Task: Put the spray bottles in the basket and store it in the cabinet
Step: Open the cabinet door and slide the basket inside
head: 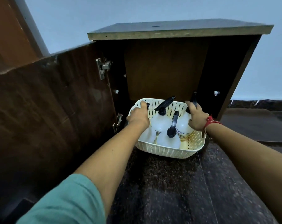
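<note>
A cream perforated basket [167,151] sits on the dark floor at the mouth of the open wooden cabinet [166,68], its far half inside the opening. Several white spray bottles [161,125] with black trigger heads stand in it. My left hand [139,116] grips the basket's left rim, partly over one bottle's head. My right hand [196,118], with a red thread at the wrist, grips the right rim beside a labelled bottle [183,128].
The cabinet door [53,101] is swung open to the left, with metal hinges [103,67] on its inner edge. Shelf pegs [216,93] stick out of the side walls. Dark speckled floor [177,183] stretches toward me. A pale wall stands behind.
</note>
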Demonstrator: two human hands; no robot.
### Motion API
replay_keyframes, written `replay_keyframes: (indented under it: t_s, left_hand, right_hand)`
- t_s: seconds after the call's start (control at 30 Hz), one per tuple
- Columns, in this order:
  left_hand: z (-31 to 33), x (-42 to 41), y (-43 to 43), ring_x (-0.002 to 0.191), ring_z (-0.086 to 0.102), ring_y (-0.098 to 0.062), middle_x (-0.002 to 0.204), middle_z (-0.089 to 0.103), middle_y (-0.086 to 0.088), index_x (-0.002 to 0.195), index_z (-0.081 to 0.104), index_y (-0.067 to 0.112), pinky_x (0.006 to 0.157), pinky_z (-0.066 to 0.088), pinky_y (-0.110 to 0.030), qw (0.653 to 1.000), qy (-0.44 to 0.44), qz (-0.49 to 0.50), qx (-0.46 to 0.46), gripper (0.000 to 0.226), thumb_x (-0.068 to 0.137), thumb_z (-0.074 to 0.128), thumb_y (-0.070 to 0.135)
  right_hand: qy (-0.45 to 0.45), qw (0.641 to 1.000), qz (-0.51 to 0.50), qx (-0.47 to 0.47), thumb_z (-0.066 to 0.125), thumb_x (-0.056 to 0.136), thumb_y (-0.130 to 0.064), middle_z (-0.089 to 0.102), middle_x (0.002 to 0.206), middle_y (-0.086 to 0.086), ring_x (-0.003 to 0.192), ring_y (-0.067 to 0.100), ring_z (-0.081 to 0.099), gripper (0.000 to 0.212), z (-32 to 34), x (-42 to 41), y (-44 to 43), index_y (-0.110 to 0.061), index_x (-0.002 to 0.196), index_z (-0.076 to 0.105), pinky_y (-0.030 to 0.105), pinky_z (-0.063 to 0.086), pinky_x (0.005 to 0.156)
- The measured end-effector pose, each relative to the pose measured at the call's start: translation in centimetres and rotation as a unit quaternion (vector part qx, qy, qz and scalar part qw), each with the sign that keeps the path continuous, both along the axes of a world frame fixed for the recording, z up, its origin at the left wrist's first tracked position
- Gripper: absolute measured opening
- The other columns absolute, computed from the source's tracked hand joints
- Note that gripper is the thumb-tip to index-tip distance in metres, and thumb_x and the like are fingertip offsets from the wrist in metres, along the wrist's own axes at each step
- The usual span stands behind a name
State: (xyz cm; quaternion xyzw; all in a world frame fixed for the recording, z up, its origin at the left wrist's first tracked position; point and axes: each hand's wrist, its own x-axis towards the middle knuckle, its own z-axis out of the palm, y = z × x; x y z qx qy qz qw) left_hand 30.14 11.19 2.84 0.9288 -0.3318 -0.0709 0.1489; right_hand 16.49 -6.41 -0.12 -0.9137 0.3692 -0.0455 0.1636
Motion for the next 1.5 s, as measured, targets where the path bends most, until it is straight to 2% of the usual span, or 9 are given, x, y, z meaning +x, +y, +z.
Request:
replay_keyframes:
  t_s: [0.2, 0.37, 0.5, 0.6, 0.73, 0.87, 1.0, 1.13, 1.5]
  left_hand:
    - [1.7, 0.5, 0.1, 0.121, 0.041, -0.036, 0.132, 0.039, -0.021, 0.136, 0.019, 0.013, 0.095, 0.044, -0.047, 0.997, 0.061, -0.004, 0.045, 0.067, 0.083, 0.060, 0.009]
    - [2.0, 2.1, 0.2, 0.125, 0.037, -0.038, 0.136, 0.032, -0.024, 0.142, 0.011, 0.017, 0.097, 0.042, -0.049, 0.994, 0.084, -0.018, 0.063, 0.074, 0.085, 0.058, 0.011]
    - [1.7, 2.4, -0.7, 0.124, 0.038, -0.039, 0.135, 0.035, -0.025, 0.137, 0.019, 0.016, 0.097, 0.042, -0.051, 0.996, 0.078, -0.018, 0.048, 0.066, 0.084, 0.058, 0.008]
    - [1.2, 2.6, -1.3, 0.126, 0.036, -0.039, 0.136, 0.035, -0.025, 0.134, 0.022, 0.014, 0.095, 0.039, -0.051, 0.997, 0.067, -0.017, 0.033, 0.063, 0.083, 0.058, 0.007]
    - [0.6, 2.3, -2.0, 0.122, 0.041, -0.035, 0.130, 0.044, -0.021, 0.129, 0.027, 0.013, 0.099, 0.033, -0.060, 0.998, 0.056, -0.029, 0.019, 0.057, 0.081, 0.057, 0.004]
    - [0.4, 2.5, -2.5, 0.116, 0.044, -0.033, 0.116, 0.054, -0.014, 0.125, 0.029, 0.012, 0.099, 0.029, -0.064, 0.999, 0.034, -0.034, -0.009, 0.054, 0.079, 0.055, 0.002]
    - [-0.4, 2.6, -2.0, 0.108, 0.049, -0.034, 0.092, 0.055, -0.007, 0.117, 0.034, 0.012, 0.094, 0.035, -0.055, 0.997, 0.008, -0.026, -0.079, 0.046, 0.078, 0.055, 0.002]
    - [-0.5, 3.2, -1.6, 0.105, 0.051, -0.034, 0.101, 0.060, -0.011, 0.116, 0.035, 0.010, 0.086, 0.038, -0.046, 0.993, 0.000, -0.032, -0.111, 0.041, 0.080, 0.054, 0.004]
    - [-0.4, 5.9, -4.9, 0.106, 0.054, -0.036, 0.107, 0.061, -0.016, 0.120, 0.037, 0.006, 0.088, 0.042, -0.050, 0.992, -0.032, -0.036, -0.113, 0.041, 0.083, 0.052, 0.003]
  right_hand:
    - [0.067, 0.996, -0.031, 0.043, 0.045, 0.077, 0.017, -0.012, 0.160, 0.011, 0.135, 0.041, 0.038, 0.104, 2.0, 0.6, 1.0, -0.035, 0.150, -0.008, 0.044, 0.049, 0.097]
    - [0.067, 0.998, 0.000, 0.014, 0.051, 0.069, 0.022, 0.006, 0.159, 0.018, 0.128, 0.043, 0.045, 0.110, 1.7, 0.4, 1.0, -0.034, 0.150, 0.001, 0.042, 0.049, 0.092]
    - [0.056, 0.997, 0.034, -0.028, 0.052, 0.067, 0.018, 0.023, 0.153, 0.018, 0.112, 0.043, 0.057, 0.100, 1.4, -0.5, 0.1, -0.032, 0.145, 0.014, 0.037, 0.050, 0.078]
    - [0.034, 0.997, 0.019, -0.059, 0.050, 0.067, 0.010, 0.033, 0.149, 0.013, 0.106, 0.045, 0.056, 0.086, 0.8, -0.3, -0.1, -0.033, 0.136, 0.023, 0.045, 0.050, 0.084]
    - [-0.015, 0.993, 0.000, -0.117, 0.050, 0.070, 0.004, 0.049, 0.130, 0.011, 0.096, 0.040, 0.054, 0.063, -0.3, 0.2, -0.3, -0.027, 0.123, 0.034, 0.041, 0.047, 0.081]
    - [-0.025, 0.988, -0.013, -0.152, 0.047, 0.072, 0.003, 0.052, 0.122, 0.010, 0.093, 0.039, 0.054, 0.058, -0.6, 0.9, -0.9, -0.027, 0.121, 0.035, 0.042, 0.049, 0.076]
    - [-0.016, 0.985, -0.017, -0.173, 0.047, 0.075, 0.004, 0.053, 0.119, 0.011, 0.094, 0.039, 0.053, 0.058, -0.9, 1.2, -1.7, -0.025, 0.124, 0.036, 0.040, 0.048, 0.071]
    - [-0.014, 0.985, -0.022, -0.170, 0.046, 0.076, 0.006, 0.054, 0.113, 0.012, 0.095, 0.040, 0.054, 0.057, -0.8, 1.9, -2.5, -0.025, 0.123, 0.036, 0.040, 0.047, 0.069]
    - [-0.035, 0.987, -0.023, -0.152, 0.048, 0.084, -0.005, 0.055, 0.118, 0.015, 0.102, 0.042, 0.054, 0.048, -0.6, 4.9, -5.5, -0.026, 0.125, 0.033, 0.045, 0.049, 0.075]
